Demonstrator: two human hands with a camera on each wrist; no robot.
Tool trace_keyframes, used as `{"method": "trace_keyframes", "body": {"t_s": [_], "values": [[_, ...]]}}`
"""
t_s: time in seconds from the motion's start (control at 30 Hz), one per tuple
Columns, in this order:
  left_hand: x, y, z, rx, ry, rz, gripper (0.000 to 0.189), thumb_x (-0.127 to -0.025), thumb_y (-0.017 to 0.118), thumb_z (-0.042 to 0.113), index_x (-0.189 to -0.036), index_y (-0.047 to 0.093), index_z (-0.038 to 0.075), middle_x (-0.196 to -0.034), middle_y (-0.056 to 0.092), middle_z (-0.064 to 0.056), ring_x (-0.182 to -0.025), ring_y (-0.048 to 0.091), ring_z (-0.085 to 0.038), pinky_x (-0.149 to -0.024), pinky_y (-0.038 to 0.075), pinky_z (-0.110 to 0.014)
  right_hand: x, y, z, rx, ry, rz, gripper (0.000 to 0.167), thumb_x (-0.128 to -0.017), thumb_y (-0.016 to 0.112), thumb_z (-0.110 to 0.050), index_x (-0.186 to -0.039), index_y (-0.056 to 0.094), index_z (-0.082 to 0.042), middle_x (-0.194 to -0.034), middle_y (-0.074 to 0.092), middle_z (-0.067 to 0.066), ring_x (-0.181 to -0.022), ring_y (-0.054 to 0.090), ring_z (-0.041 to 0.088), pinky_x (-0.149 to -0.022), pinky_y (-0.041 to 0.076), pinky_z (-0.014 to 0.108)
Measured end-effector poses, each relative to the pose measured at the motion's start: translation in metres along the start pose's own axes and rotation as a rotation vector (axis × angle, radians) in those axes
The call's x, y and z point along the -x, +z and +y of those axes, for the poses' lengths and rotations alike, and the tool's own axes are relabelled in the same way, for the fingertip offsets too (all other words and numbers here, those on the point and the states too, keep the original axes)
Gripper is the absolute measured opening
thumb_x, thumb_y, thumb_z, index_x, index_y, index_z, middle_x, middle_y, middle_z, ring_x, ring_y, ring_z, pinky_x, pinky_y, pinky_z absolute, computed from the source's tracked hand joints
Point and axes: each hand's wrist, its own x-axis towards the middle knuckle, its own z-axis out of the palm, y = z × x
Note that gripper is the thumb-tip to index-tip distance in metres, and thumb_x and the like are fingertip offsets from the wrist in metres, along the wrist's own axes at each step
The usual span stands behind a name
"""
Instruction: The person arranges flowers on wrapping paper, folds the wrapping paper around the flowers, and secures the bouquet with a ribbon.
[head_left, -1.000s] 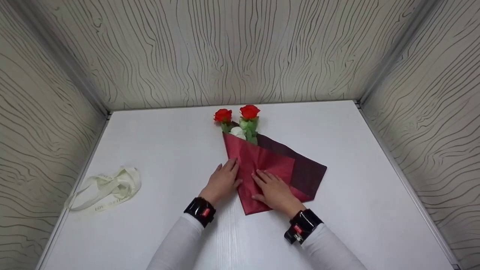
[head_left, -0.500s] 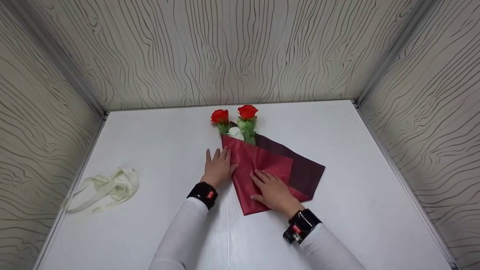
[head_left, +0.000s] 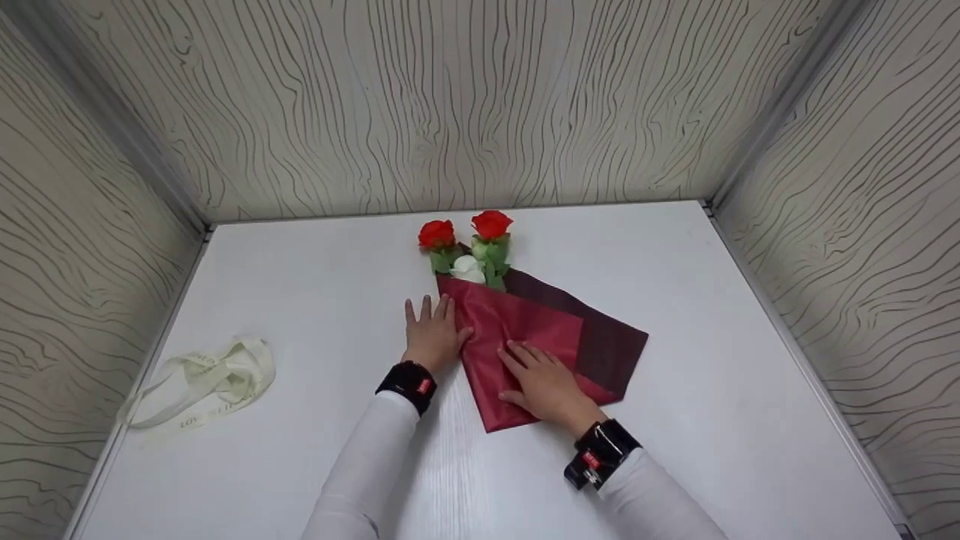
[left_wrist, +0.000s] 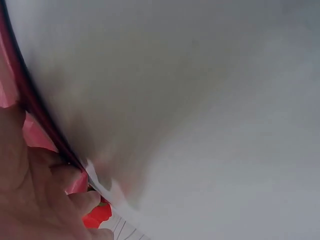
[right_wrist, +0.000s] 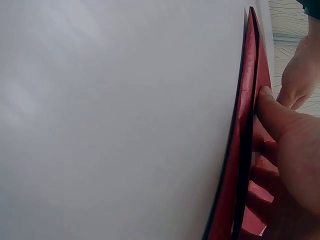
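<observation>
Dark red wrapping paper point(head_left: 480, 375) lies folded over flower stems in the middle of the table. Out of its top end come a left red rose point(head_left: 436, 235), a right red rose point(head_left: 491, 224) and a white flower point(head_left: 468, 269) with green leaves. My left hand point(head_left: 433, 334) rests along the paper's left edge, fingers spread and straight. My right hand point(head_left: 547, 382) presses flat on the folded paper with its fingers extended. The right wrist view shows the paper's layered lower edge point(right_wrist: 240, 135) beside the thumb. Most of the stems are hidden inside the wrap.
A loose cream ribbon point(head_left: 225, 379) with printed letters lies in a heap at the table's left side. The white tabletop point(head_left: 735, 420) is bounded by wood-grain patterned panels point(head_left: 450, 105) at the back and on both sides.
My left hand has slid up and slightly left along the paper's edge, and its fingers have spread. My right hand has stayed on the paper in nearly the same place.
</observation>
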Motion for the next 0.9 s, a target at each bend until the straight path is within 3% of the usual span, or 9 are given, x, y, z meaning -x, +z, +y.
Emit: {"method": "trace_keyframes", "body": {"t_s": [0.2, 0.33, 0.57, 0.67, 0.9], "values": [[-0.003, -0.002, -0.003, 0.016, 0.016, 0.009, 0.074, -0.085, 0.036, 0.060, -0.137, 0.033, 0.008, -0.139, 0.034, -0.008, -0.129, 0.023, -0.031, -0.099, 0.010, -0.058, 0.000, -0.002, -0.001, -0.017, 0.012, -0.015, 0.070, -0.083, 0.047, -0.056, -0.139, 0.031, -0.016, -0.141, 0.029, 0.010, -0.128, 0.024, 0.030, -0.101, 0.023, 0.047], [-0.008, -0.001, -0.008, 0.025, 0.012, -0.012, 0.081, -0.082, 0.036, 0.065, -0.138, 0.031, 0.007, -0.142, 0.027, -0.010, -0.131, 0.018, -0.030, -0.100, 0.012, -0.056, 0.000, -0.003, -0.002, -0.029, 0.012, -0.025, 0.070, -0.083, 0.047, -0.055, -0.139, 0.030, -0.017, -0.142, 0.028, 0.010, -0.128, 0.023, 0.031, -0.101, 0.022, 0.047], [-0.017, 0.003, -0.019, 0.149, -0.005, -0.015, 0.096, -0.074, 0.041, 0.072, -0.139, 0.025, 0.003, -0.142, 0.025, -0.014, -0.131, 0.017, -0.032, -0.100, 0.010, -0.057, 0.000, -0.001, -0.002, -0.007, 0.005, -0.013, 0.070, -0.084, 0.045, -0.056, -0.139, 0.030, -0.016, -0.142, 0.028, 0.009, -0.129, 0.024, 0.029, -0.100, 0.023, 0.047], [-0.018, 0.004, -0.021, 0.149, -0.024, -0.021, 0.099, -0.072, 0.040, 0.074, -0.140, 0.023, 0.005, -0.143, 0.023, -0.013, -0.131, 0.016, -0.030, -0.100, 0.009, -0.056, 0.000, 0.000, -0.002, -0.003, -0.001, -0.014, 0.070, -0.084, 0.044, -0.056, -0.140, 0.029, -0.017, -0.142, 0.027, 0.009, -0.129, 0.023, 0.029, -0.101, 0.022, 0.046], [-0.019, 0.002, -0.021, 0.156, 0.060, 0.003, 0.090, -0.079, 0.041, 0.066, -0.141, 0.016, 0.004, -0.146, 0.017, -0.011, -0.133, 0.012, -0.027, -0.101, 0.010, -0.054, -0.001, 0.001, -0.001, -0.006, 0.002, -0.012, 0.070, -0.084, 0.046, -0.056, -0.139, 0.030, -0.017, -0.142, 0.028, 0.009, -0.129, 0.024, 0.029, -0.101, 0.022, 0.046]]}}
